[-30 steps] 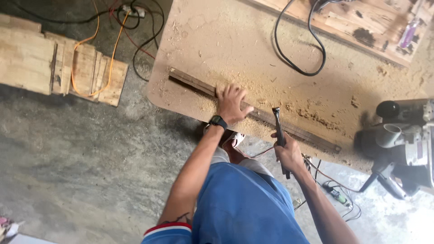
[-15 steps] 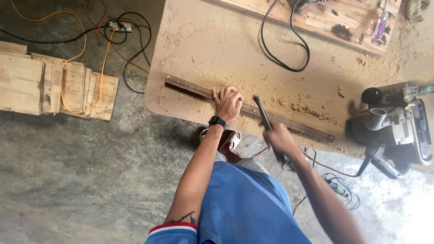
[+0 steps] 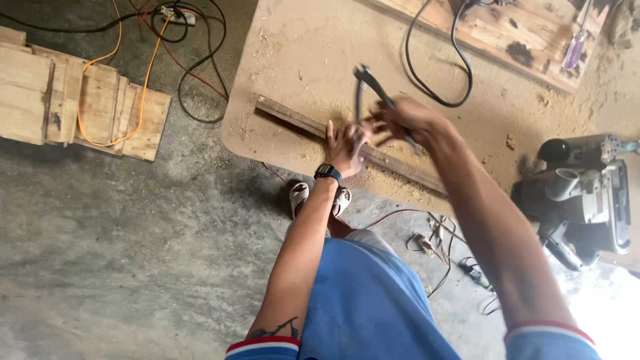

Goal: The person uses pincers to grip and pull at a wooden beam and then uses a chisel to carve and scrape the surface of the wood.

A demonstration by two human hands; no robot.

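Left hand [image 3: 345,143] presses flat, fingers together, on the strip [image 3: 293,120] lying along the sawdust-covered board's [image 3: 300,53] near edge, while the blurred right hand [image 3: 400,120], fingers wrapped around the handle, holds a hammer [image 3: 365,80] raised just above it.

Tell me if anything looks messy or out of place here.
Sawdust lies scattered over the workboard around the wooden strip. Cables tangle across the floor, and an orange cord drapes over the stacked planks.
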